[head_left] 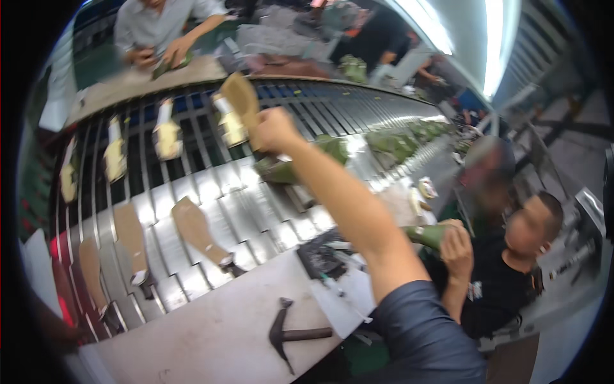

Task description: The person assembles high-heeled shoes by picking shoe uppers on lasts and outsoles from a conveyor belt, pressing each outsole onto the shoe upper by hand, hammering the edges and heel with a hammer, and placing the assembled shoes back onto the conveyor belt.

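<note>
My right arm reaches out over the slatted conveyor (256,214), and my right hand (279,131) is closed round a tan, sole-shaped piece (240,99), held upright above the far slats. Just behind that piece lies a pale yellow, foot-shaped piece (231,125) with a white strip. Below my wrist a green shoe upper (276,169) rests on the slats, partly covered by my forearm. Another green upper (332,147) sits past the arm. My left hand does not show.
More yellow pieces (168,137) line the far slats; brown sole-shaped pieces (195,224) lie nearer. A hammer (297,334) rests on the pale near table (211,342). At right, a co-worker's hand (457,249) holds a green upper (430,235). Across the conveyor, another person's hands (176,51) handle something green.
</note>
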Motion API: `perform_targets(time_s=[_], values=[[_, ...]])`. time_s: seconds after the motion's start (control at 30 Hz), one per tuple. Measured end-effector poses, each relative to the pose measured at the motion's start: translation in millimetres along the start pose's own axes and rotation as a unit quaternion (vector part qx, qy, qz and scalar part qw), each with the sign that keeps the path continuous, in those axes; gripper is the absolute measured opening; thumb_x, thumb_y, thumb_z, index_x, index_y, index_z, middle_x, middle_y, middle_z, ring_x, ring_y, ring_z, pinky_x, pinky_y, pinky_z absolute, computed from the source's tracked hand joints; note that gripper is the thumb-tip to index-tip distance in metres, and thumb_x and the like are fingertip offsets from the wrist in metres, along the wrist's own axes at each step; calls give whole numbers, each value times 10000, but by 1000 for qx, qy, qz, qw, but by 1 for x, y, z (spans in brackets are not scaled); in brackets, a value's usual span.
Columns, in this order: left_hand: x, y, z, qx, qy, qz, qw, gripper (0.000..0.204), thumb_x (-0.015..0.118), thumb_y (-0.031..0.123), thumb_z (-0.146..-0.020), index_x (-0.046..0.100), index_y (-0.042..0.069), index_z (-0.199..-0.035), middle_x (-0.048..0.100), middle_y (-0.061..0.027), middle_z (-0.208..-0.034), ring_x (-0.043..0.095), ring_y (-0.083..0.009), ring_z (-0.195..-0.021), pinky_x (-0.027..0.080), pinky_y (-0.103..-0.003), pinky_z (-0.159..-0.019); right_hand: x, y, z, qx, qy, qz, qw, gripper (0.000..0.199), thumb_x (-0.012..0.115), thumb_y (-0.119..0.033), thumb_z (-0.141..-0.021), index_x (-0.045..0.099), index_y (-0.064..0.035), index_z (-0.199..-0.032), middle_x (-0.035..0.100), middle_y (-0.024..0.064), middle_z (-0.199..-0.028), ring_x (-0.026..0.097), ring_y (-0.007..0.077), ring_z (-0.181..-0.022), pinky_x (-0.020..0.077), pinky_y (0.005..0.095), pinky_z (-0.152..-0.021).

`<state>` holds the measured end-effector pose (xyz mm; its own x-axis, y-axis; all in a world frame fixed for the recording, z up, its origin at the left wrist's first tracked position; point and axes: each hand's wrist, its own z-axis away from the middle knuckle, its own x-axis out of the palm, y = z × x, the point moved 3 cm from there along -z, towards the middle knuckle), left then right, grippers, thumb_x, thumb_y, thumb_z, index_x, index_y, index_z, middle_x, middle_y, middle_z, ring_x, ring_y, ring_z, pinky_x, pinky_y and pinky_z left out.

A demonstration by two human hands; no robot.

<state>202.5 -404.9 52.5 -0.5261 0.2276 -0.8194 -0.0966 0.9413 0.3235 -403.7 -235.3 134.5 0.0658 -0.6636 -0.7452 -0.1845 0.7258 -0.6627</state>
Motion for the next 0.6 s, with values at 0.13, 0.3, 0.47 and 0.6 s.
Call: perform_targets(time_s=[0.13,0.3,0.47,0.6], values=[[12,-1,-13,-16,-6,7,1000,105,720,113,-927,733,10,-945,763,-183,-1053,710,-388,-974,579,-479,-908,-48,19,-83,-109,155,164,968,299,709,-316,-874,832,-94,-1032,782,205,-970,756,403,-927,583,505,-867],[7,1,-6,-54,-30,-35,997,95,713,89,-881,729,13,-936,761,-190,-1047,707,-384,-953,580,-477,-896,46,31,-123,-156,15,307,939,434,685,-396,-879,776,-146,-1220,776,205,-1099,734,389,-1073,576,504,-952],[9,0,-9,-53,-49,-30,997,92,716,96,-876,720,11,-909,764,-192,-1025,714,-381,-930,590,-483,-877,105,30,-131,-79,-16,315,946,930,759,-620,-839,467,-32,-1497,648,293,-1326,677,431,-1200,553,489,-1017],[9,1,-17,-11,-40,-5,999,100,703,104,-905,717,5,-900,766,-194,-1017,723,-384,-916,600,-477,-857,87,8,-108,-70,35,339,938,881,878,-534,-754,531,-43,-1398,627,262,-1315,666,421,-1200,565,485,-1012]])
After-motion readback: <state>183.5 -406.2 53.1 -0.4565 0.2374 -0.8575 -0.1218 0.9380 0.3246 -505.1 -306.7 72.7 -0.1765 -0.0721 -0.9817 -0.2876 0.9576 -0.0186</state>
